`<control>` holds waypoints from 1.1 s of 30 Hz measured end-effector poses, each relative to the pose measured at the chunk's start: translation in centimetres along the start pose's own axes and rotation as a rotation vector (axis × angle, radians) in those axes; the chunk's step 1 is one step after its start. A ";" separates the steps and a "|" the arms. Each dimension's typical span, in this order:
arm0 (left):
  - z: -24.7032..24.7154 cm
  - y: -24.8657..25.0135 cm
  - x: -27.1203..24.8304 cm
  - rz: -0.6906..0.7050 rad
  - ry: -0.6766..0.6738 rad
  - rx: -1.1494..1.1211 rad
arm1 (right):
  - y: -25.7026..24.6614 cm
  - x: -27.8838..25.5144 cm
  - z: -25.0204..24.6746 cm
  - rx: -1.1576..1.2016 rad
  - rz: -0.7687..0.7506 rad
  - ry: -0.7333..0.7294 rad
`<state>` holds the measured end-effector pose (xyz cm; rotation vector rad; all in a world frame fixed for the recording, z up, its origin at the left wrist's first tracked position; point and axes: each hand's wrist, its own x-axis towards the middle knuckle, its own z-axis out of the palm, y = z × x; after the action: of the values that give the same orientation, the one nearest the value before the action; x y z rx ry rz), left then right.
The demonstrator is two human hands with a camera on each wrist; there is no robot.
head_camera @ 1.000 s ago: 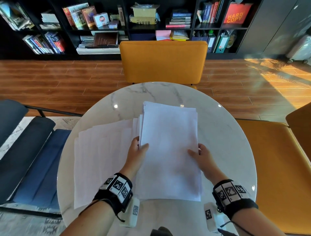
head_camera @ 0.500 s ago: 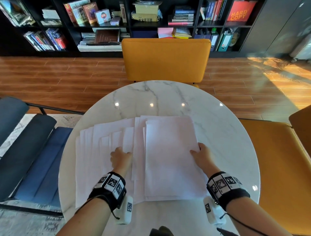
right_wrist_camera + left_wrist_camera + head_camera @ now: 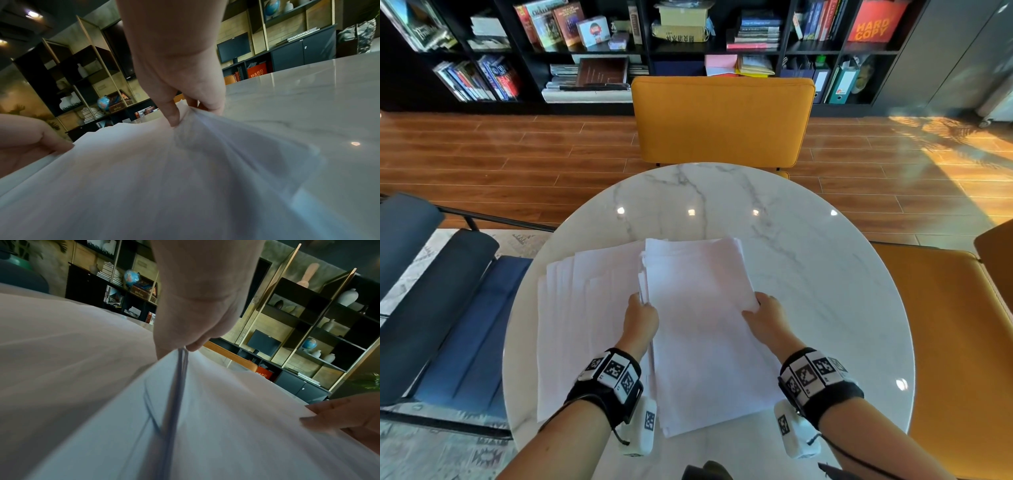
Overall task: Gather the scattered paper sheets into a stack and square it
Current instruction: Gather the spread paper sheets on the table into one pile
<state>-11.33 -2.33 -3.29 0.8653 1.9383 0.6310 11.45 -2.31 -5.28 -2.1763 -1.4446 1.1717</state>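
Note:
A stack of white paper sheets (image 3: 705,325) lies in the middle of the round marble table (image 3: 825,291). My left hand (image 3: 642,313) pinches the stack's left edge, where several sheet edges show (image 3: 176,386). My right hand (image 3: 760,313) pinches the right edge, thumb on top and fingers beneath (image 3: 185,110). The stack (image 3: 164,178) is raised a little between both hands. More loose sheets (image 3: 585,325) lie fanned out flat to the left of the stack, partly under it.
An orange chair (image 3: 722,120) stands at the table's far side and another orange seat (image 3: 945,325) at the right. A dark blue chair (image 3: 448,308) is at the left. Bookshelves (image 3: 688,41) line the back wall.
My left hand left the fanned sheets and moved right to the stack's left edge, gripping it. The stack now looks thicker and tidier, and my right hand has closed on its right edge.

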 end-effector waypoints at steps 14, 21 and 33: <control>-0.9 0.3 -2.2 0.188 -0.065 -0.237 | 1.5 -0.8 0.4 0.256 -0.047 -0.055; -1.7 -0.1 -2.3 0.175 -0.145 -0.281 | 0.7 -3.7 -1.3 0.570 0.041 0.000; -3.0 -1.6 -3.4 0.120 -0.266 -0.118 | 0.0 -4.6 -0.3 0.405 0.024 -0.058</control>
<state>-13.29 -6.22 -1.22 0.9451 1.6049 0.6587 10.93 -6.19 -2.93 -1.8970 -1.0863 1.4047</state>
